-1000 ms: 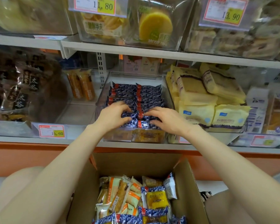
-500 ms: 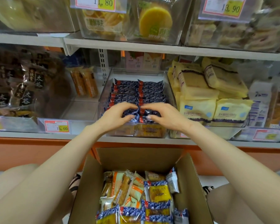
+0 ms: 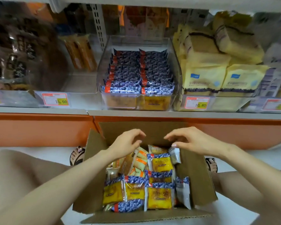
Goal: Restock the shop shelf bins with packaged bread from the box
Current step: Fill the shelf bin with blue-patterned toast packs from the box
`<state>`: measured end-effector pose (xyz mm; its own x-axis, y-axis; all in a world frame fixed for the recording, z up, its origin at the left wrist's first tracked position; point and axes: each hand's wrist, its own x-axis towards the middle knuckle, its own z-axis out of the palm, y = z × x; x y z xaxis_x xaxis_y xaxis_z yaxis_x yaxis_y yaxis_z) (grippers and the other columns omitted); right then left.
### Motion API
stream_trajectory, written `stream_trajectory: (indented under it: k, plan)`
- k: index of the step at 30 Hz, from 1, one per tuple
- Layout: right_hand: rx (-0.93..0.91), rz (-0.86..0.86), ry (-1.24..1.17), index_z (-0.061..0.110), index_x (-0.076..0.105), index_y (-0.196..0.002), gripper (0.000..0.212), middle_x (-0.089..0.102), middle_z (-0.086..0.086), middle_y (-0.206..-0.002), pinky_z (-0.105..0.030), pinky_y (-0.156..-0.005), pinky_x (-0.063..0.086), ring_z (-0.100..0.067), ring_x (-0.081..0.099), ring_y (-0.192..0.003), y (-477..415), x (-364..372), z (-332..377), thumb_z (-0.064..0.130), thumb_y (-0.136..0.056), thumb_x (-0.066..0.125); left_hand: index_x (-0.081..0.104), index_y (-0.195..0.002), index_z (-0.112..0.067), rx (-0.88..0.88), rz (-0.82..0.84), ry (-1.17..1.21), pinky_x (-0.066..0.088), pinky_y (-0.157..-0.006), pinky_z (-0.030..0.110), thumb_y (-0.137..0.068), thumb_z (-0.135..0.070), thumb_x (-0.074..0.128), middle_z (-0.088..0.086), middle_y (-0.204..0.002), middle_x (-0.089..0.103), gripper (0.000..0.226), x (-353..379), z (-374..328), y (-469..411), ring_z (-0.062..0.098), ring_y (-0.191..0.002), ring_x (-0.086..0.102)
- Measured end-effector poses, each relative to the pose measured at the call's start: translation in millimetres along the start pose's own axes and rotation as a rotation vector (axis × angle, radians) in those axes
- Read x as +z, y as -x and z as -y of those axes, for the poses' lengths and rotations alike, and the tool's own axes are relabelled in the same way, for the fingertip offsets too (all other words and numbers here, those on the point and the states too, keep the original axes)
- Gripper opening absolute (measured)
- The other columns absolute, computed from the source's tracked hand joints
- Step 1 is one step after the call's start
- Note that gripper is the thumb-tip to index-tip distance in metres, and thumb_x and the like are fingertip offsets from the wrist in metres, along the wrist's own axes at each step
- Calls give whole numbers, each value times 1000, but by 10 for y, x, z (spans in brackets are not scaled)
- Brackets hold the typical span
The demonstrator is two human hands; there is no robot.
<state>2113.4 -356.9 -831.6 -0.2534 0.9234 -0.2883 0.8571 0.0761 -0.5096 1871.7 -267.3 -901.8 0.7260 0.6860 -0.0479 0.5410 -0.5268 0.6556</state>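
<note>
Hands, two. Left hand (image 3: pixel 126 143) and right hand (image 3: pixel 193 142) hang over the far end of the box (image 3: pixel 196 174), apart from each other; fingers on both loosely curled, gripping nothing. Whether the right thumb touches the grey pack below it cannot be told.

Box, one: open cardboard, on the floor below the shelf (image 3: pixel 169 113), between the person's knees. Contents: bread packs (image 3: pixel 159 196), at least six with blueberry print and yellow fronts, lying flat and overlapping; several orange-and-white packs (image 3: pixel 139 162) on the left side; two grey packs (image 3: pixel 183 191) along the right wall.

Bin (image 3: pixel 103 67), one, clear, centre of shelf: two rows of blueberry packs (image 3: pixel 141 75) side by side, standing on edge, front to back; number per row not countable.

Right of it, a second bin: yellow bags (image 3: pixel 217 75), two upright in front, more heaped behind.

Left: dark bags (image 3: pixel 15 51), blurred.

Price tags: "15.60" (image 3: pixel 55 99), "10.80" (image 3: pixel 197 103); one more far right, unreadable.

Sandals, two, one beside each side of the box.
</note>
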Motion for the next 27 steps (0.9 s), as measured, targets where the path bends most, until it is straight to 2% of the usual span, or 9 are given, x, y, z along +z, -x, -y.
stream_trajectory:
  k: [3,5,8,11,14,18,20,23,27]
  plan:
    - [66,72,-6,35,61,-120,30,66,13,-115,-34,-90,50,-4,61,-101,45,211,-170,32,-90,63,58,-111,-17,-234,216,78,51,-87,35,-91,-12,56,3,-111,64,21,573,338,10,17,-98,61]
    - [87,101,-30,35,62,-120,31,65,13,-118,-36,-89,50,-7,62,-98,72,337,-252,31,-89,64,56,-102,-19,-362,260,148,51,-83,35,-89,-10,57,3,-102,63,16,890,491,73,18,-89,61]
    - [106,127,-58,32,63,-120,31,64,11,-120,-37,-89,49,-10,63,-95,100,455,-378,30,-89,65,51,-90,-22,-425,326,218,48,-79,32,-86,-6,60,-2,-94,54,19,1235,560,98,13,-87,54]
    - [157,114,-112,28,64,-119,30,67,7,-112,-36,-87,50,-11,64,-90,123,466,-514,27,-89,65,49,-87,-23,-452,390,248,48,-72,28,-85,-6,64,-4,-92,52,23,1438,585,-34,10,-80,53]
    - [177,103,-158,28,65,-118,29,68,7,-104,-35,-86,51,-9,65,-88,94,461,-591,26,-88,66,50,-103,-19,-513,416,235,43,-64,18,-85,-9,65,-3,-93,55,25,1580,633,-214,8,-80,52]
    - [189,94,-212,30,65,-116,28,68,6,-102,-34,-85,52,-8,65,-86,10,479,-652,26,-88,66,43,-130,-13,-607,531,121,48,-83,28,-87,-21,64,8,-124,54,49,1809,708,-284,20,-104,56]
    - [194,103,-240,31,65,-116,27,67,7,-105,-33,-85,52,-8,65,-87,-14,497,-690,28,-88,66,45,-131,-13,-628,594,106,46,-81,27,-88,-22,63,9,-125,54,47,1943,750,-244,20,-105,56]
    - [207,130,-254,32,65,-115,26,66,8,-103,-34,-86,51,-9,64,-87,-50,517,-728,29,-89,65,56,-109,-19,-623,534,61,43,-80,27,-85,-21,67,6,-118,59,27,2044,777,-222,20,-102,57]
    - [211,154,-229,32,65,-113,25,67,7,-102,-34,-87,50,-11,64,-88,-129,522,-738,29,-88,66,53,-83,-23,-511,516,3,40,-73,26,-83,-22,70,3,-106,63,16,1955,756,-349,15,-89,54]
